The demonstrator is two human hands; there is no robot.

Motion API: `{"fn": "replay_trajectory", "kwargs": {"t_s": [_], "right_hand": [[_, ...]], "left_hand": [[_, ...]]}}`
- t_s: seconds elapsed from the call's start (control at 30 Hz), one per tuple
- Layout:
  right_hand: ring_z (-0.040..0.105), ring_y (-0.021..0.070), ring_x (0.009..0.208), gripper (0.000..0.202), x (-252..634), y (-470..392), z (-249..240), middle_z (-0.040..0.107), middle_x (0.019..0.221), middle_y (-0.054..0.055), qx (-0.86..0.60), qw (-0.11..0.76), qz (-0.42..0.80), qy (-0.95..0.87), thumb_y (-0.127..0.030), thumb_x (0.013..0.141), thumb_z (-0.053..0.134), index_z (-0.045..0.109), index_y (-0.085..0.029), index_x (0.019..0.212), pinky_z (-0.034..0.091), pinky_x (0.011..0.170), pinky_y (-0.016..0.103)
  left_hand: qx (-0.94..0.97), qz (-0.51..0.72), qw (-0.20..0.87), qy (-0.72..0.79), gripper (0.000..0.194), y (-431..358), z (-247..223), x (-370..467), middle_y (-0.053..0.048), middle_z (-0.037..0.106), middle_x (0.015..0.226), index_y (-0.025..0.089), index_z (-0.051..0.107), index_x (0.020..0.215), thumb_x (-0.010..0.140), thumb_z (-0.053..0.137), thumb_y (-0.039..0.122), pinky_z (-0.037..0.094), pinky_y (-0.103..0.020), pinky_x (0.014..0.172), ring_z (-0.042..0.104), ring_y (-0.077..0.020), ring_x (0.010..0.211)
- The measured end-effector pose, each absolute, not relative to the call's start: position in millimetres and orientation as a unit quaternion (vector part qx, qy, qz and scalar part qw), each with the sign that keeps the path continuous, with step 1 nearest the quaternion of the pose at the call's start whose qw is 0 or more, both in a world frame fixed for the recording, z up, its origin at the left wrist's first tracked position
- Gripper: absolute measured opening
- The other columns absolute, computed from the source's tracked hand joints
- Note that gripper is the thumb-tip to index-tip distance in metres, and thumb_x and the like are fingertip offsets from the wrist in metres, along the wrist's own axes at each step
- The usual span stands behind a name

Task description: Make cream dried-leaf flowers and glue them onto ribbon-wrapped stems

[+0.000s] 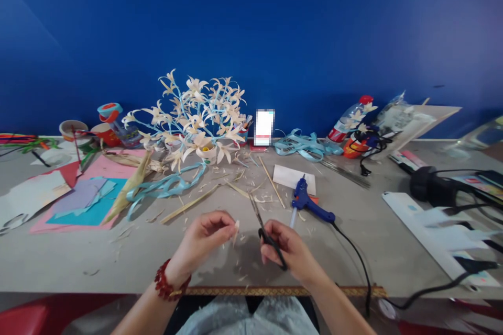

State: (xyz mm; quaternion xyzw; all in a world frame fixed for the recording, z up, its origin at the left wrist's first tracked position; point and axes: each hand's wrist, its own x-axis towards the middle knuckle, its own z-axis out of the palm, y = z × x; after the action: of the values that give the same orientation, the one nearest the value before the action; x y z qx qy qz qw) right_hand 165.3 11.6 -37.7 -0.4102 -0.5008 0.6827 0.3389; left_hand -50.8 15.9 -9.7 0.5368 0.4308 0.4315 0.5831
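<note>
My left hand (215, 231), with a red bead bracelet at the wrist, pinches a small pale strip of husk (236, 230) between thumb and fingertips. To its right, my right hand (283, 248) is closed around the black handles of a pair of scissors (257, 212), whose blades point away from me. The blades and the strip are apart. Pale scraps lie on the table beneath both hands. Beyond them stands a cup of cream husk flowers (196, 110) on light-blue stems. A blue glue gun (306, 200) lies right of the scissors, partly over a white sheet.
Light-blue ribbon (301, 144) lies in loops at the back. Coloured paper (82, 207) and a dried corn husk (131, 186) are at left. A white power strip (424, 241) with plugs and black cables occupies the right. A tilted plastic bottle (349, 118) leans near the blue wall.
</note>
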Motion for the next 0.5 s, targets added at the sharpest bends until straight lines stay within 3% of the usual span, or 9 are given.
{"fn": "replay_trajectory", "kwargs": {"t_s": [0.07,0.17,0.33,0.5], "right_hand": [[0.059,0.014,0.071,0.043,157.5,9.2,-36.7,0.063,0.079,0.0,-0.391,0.379,0.681,-0.489,-0.047,0.065,0.082,0.053,-0.02,0.083,0.047,0.065,0.025],[0.061,0.0164,0.081,0.037,142.4,6.0,-36.4,0.067,0.091,0.003,-0.387,0.432,0.669,-0.465,-0.034,0.067,0.082,0.058,-0.02,0.091,0.048,0.069,0.025],[0.057,0.0119,0.069,0.034,123.7,7.0,-31.8,0.063,0.075,-0.003,-0.404,0.492,0.647,-0.42,-0.021,0.061,0.084,0.056,-0.019,0.082,0.046,0.064,0.022],[0.052,0.0101,0.062,0.03,127.7,10.2,-24.2,0.059,0.068,-0.005,-0.395,0.445,0.672,-0.441,-0.02,0.062,0.078,0.052,-0.019,0.078,0.041,0.057,0.02]], "left_hand": [[0.503,0.471,0.588,0.422,0.014,13.4,-14.4,-44.8,-0.001,0.057,0.074,0.015,0.066,0.074,0.081,0.069,0.027,0.037,-0.023,0.064,0.049,-0.0123,0.069],[0.468,0.512,0.588,0.415,0.011,9.2,-21.6,-34.8,0.0,0.057,0.075,0.016,0.068,0.074,0.081,0.07,0.024,0.038,-0.023,0.07,0.051,-0.0128,0.073],[0.407,0.538,0.608,0.418,0.011,1.9,-27.1,-23.7,0.0,0.058,0.073,0.016,0.068,0.073,0.079,0.072,0.024,0.039,-0.022,0.068,0.051,-0.012,0.071],[0.382,0.498,0.665,0.404,0.014,0.7,-23.4,-27.6,-0.001,0.061,0.071,0.015,0.068,0.081,0.083,0.066,0.029,0.039,-0.021,0.066,0.048,-0.0112,0.066]]}}
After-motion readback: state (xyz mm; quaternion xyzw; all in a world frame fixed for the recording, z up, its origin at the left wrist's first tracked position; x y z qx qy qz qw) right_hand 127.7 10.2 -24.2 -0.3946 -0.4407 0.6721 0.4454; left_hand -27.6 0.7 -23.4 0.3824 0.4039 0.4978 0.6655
